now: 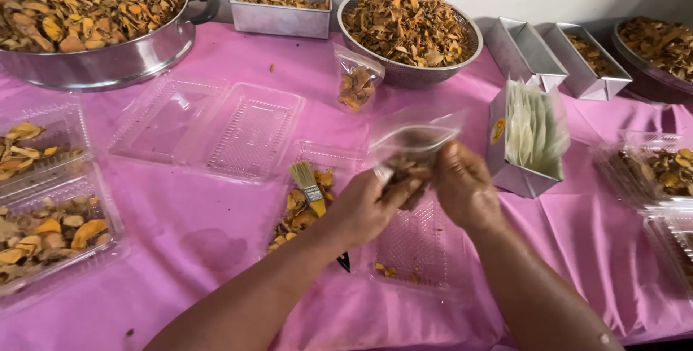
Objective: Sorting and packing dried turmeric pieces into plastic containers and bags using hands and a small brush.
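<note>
My left hand (364, 207) and my right hand (465, 189) together hold a small clear plastic bag (415, 138) above the pink-covered table. The bag's mouth is up and open, and dark dried slices sit in its bottom between my fingers. Directly beneath my hands lies an open clear hinged plastic tray (415, 243) with a few orange dried slices (299, 210) in its left half. A small paintbrush (309, 186) with a yellow handle rests across that half.
A big metal pan (108, 62) and a metal colander (408, 69) full of dried slices stand at the back. Metal loaf tins (278, 19), a filled small bag (355, 80), a tin of empty bags (530, 134) and more clear trays (209, 127) surround my hands.
</note>
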